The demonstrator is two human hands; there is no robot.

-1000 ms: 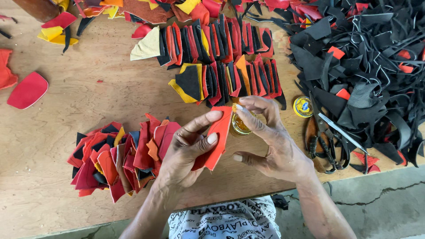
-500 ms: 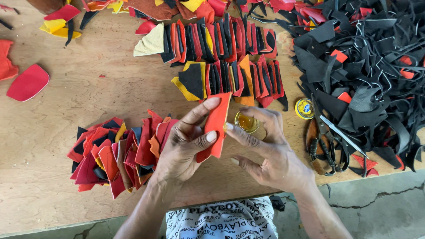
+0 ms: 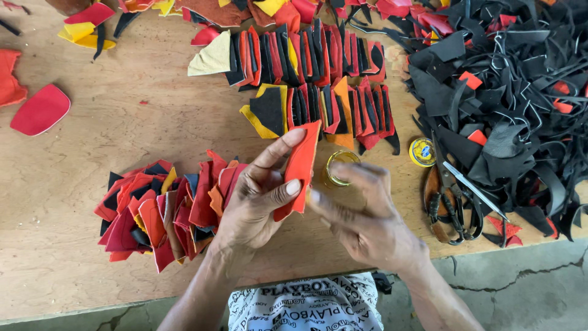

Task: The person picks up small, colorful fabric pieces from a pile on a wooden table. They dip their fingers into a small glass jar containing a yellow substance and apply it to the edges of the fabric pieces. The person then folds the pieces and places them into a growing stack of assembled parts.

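Fingers (image 3: 293,187) pinched on red leather piece (image 3: 301,162)

The right hand (image 3: 367,220) is smeared by motion, its fingertips unreadable, and it covers part of the small jar (image 3: 340,167). The left hand (image 3: 260,196) hides the lower left of the red piece (image 3: 301,165). The black scrap heap (image 3: 514,92) runs off the right edge.

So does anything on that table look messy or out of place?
Mostly the black scraps at the right: a tangled heap, unlike the neat fanned rows of pieces. One red piece lies alone at the left. Nothing looks spilled.
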